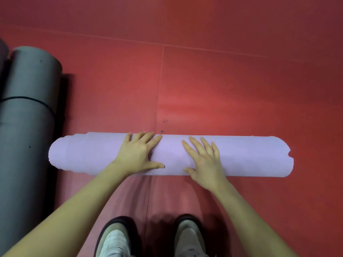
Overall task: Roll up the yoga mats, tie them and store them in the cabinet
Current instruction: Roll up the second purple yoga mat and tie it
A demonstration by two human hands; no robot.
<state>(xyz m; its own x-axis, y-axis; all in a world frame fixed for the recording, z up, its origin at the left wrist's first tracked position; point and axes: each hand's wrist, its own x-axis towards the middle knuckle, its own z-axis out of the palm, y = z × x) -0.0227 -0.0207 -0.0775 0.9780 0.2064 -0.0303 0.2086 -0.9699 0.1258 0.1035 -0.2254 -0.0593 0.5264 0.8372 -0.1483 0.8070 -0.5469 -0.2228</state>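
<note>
So the lilac mat was basically a full roll at this point, lying crosswise on the red floor right in front of the person's shoes. No flat part of it showed on the far side, so I'd say the rolling itself was done or as good as done. The left end looked a bit telescoped, layers stepping out unevenly, and the right end had a nick in the edge. Might have wanted a tidy-up before tying, just my guess.

Both hands were on top of the roll near its middle. The left hand lay flat with fingers spread, thumb along the near side, pressing down without gripping anything. The right hand did the same just beside it, fingers straight and fanned out.

No strap or band was on the lilac one yet, and I couldn't spot one lying anywhere in view. So tying and the cabinet trip were both left to do. No cabinet in sight either.

Off to the left was a grey mat, rolled and already cinched with a thin black band, so that one looked finished apart from storing. It sat well apart from the lilac roll's left end and wasn't blocking anything.
</note>
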